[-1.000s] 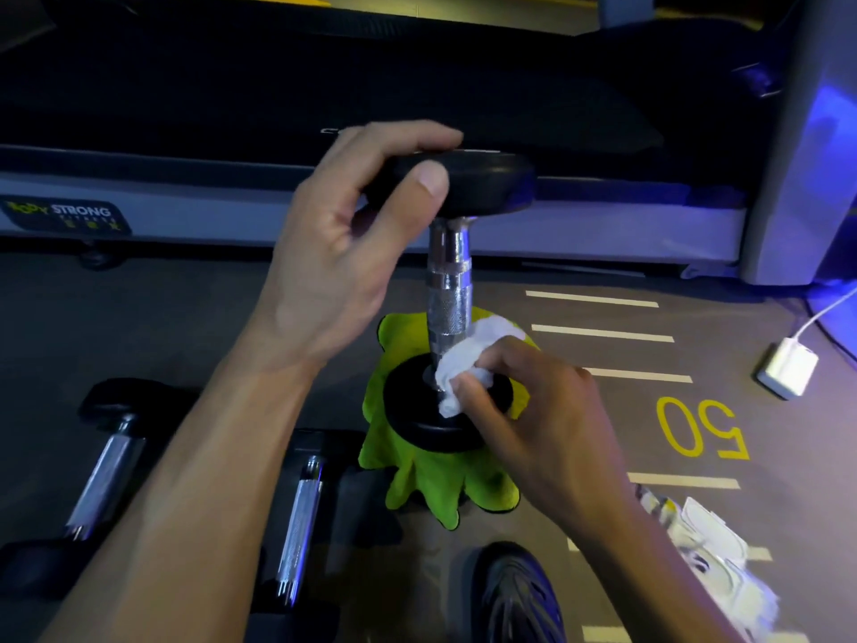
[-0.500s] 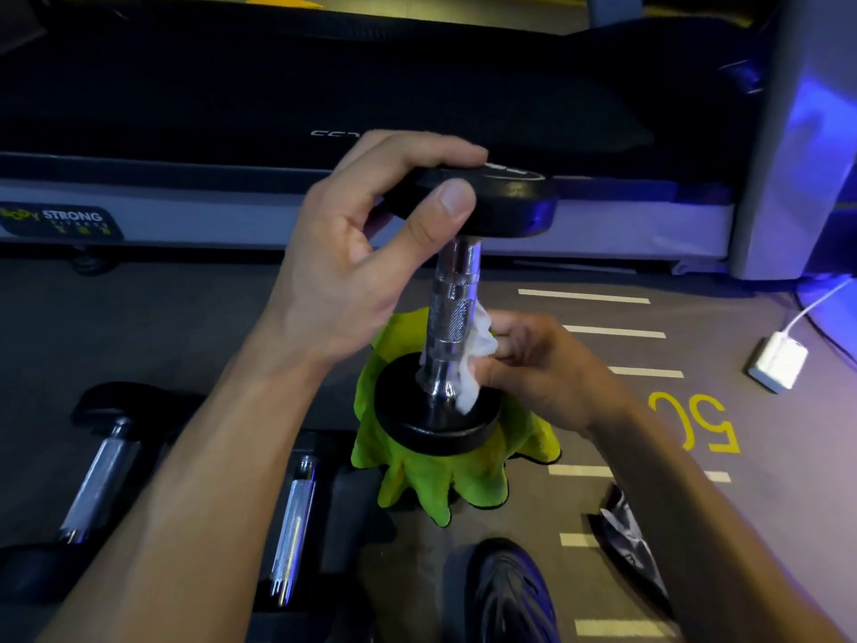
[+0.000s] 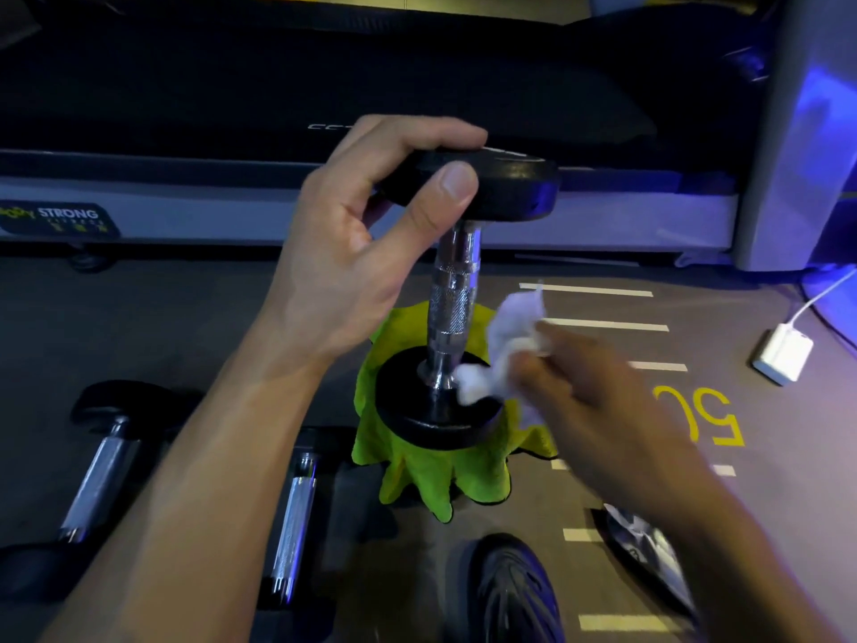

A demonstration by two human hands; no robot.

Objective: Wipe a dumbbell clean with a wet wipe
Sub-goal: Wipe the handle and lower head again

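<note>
With only the left hand [image 3: 366, 252] pinching the top of the upright dumbbell [image 3: 452, 313], and the blurred right hand [image 3: 584, 401] clutching the wet wipe [image 3: 498, 359], a sideways swipe could topple it off the green cloth [image 3: 417, 480]

right hand [image 3: 598, 410] and wet wipe [image 3: 501, 350] motion-blurred; its grip unclear.

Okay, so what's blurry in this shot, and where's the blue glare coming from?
Head view: the right hand and the wet wipe are smeared by motion blur; the left hand and dumbbell stay sharp. Blue-violet light washes the upright post at right, glinting off the chrome handle. Wide-angle distortion bows the treadmill edge.
</note>
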